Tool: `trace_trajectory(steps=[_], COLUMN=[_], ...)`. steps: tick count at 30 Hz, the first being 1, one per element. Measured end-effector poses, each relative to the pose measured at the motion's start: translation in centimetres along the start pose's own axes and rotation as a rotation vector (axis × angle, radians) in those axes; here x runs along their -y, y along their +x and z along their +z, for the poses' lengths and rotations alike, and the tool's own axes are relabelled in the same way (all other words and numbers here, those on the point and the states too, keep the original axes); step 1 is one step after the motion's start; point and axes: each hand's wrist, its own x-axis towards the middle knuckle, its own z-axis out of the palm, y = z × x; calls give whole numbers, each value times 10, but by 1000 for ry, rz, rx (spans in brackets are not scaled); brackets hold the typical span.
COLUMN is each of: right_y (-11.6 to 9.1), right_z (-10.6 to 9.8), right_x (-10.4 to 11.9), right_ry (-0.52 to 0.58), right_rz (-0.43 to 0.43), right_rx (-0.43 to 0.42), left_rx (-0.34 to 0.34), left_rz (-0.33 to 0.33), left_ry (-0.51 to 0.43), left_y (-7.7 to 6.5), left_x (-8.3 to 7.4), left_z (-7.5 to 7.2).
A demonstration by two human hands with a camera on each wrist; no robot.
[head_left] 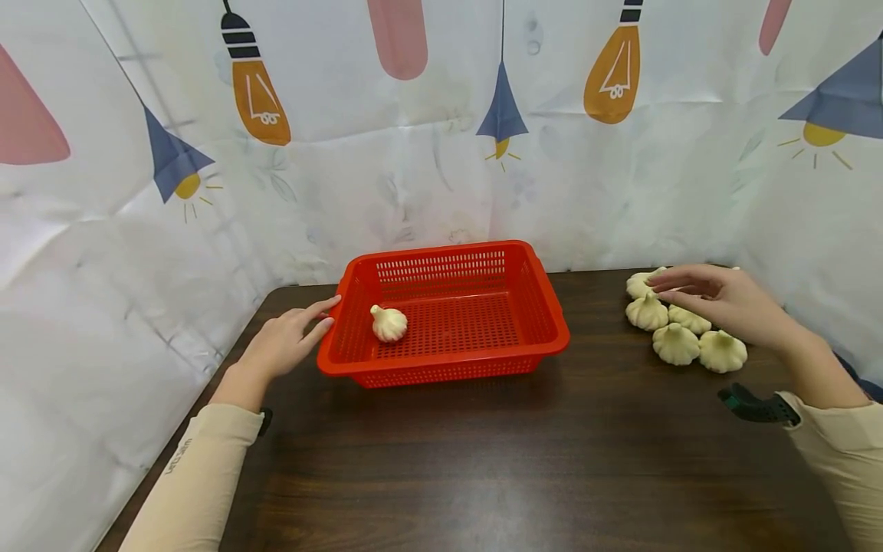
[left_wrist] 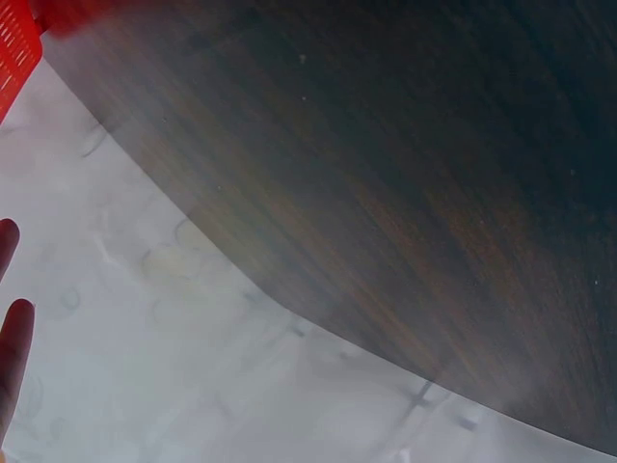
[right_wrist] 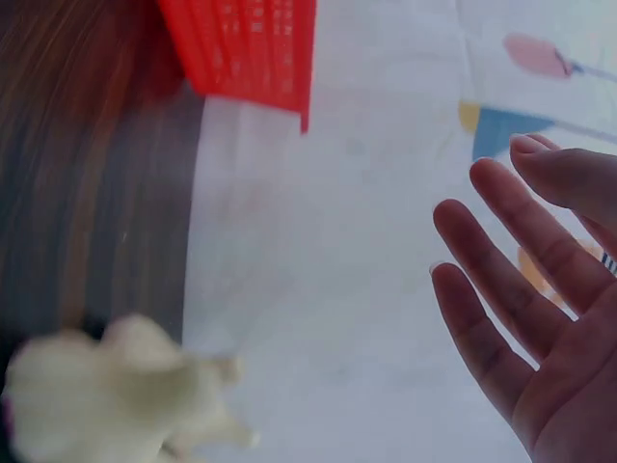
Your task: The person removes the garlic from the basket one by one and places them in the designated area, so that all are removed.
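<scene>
A red plastic basket (head_left: 441, 359) with slotted walls stands on the dark table, and one garlic bulb (head_left: 389, 325) lies inside at its left. My left hand (head_left: 286, 341) has its fingertips at the basket's left rim. Over at the right, my right hand (head_left: 724, 299) hovers above a group of garlic bulbs (head_left: 676, 344), palm down with fingers loosely bent. In the right wrist view its fingers (right_wrist: 501, 299) are spread with nothing between them, and blurred garlic bulbs (right_wrist: 106, 395) sit below. Part of the group is hidden behind this hand.
The dark wooden table (head_left: 441, 468) reaches toward me in front of the basket. A white printed curtain (head_left: 414, 184) with lamp drawings hangs behind the table and along both sides. A dark band (head_left: 759, 405) is on the right wrist.
</scene>
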Motion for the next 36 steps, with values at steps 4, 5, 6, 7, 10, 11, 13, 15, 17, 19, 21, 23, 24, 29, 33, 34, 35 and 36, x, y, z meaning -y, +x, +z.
trace_trajectory(steps=[4,5,6,7,10,11,13,15,17,19,21,23,24,29,33,34,35,36], right_y=[17,22,27,32,48,53,63,74,84,93,103,114,120,148,168,172,176,180], right_z=[11,13,15,17,23,25,29,33,37,42,47,53,57,76,91,95,100,104], right_x=[14,18,21,25,32,35,40,45,50,55,60,65,67,80,88,89,90,92], right_ry=[26,26,19,12,-8,-15,-24,-25,-29,-27,-22,-28,-35,-133,-179,-182,-184,-186], right_rz=[-11,-17,-33,-52,-103,-121,-147,-159,-162,-146,-139,-152,-152,-177,-174,-176,-182,-183], right_rx=[41,52,65,76,116,133,163,195,225,248,271,296,308,390,442,448,451,455], left_rx=[-7,-7,-7,-4,8,12,18,18,17,18,21,28,29,25,21,21,22,22], left_rz=[1,2,3,3,-3,-5,-9,-12,-11,-9,-10,-8,-10,-8,-6,-4,-3,-1], left_ry=[1,1,1,3,10,13,17,17,15,14,15,16,17,10,9,11,12,13], left_y=[-1,-1,-1,-1,-1,-1,-1,-1,0,0,0,0,0,0,1,1,2,2], left_x=[-1,-1,-2,-2,-2,-2,-2,-2,-2,-2,-2,-3,-3,-2,-2,-2,-2,-2], left_z=[0,0,0,-1,-1,-1,-2,-2,-3,-3,-3,-3,-2,-2,-3,-3,-2,-2])
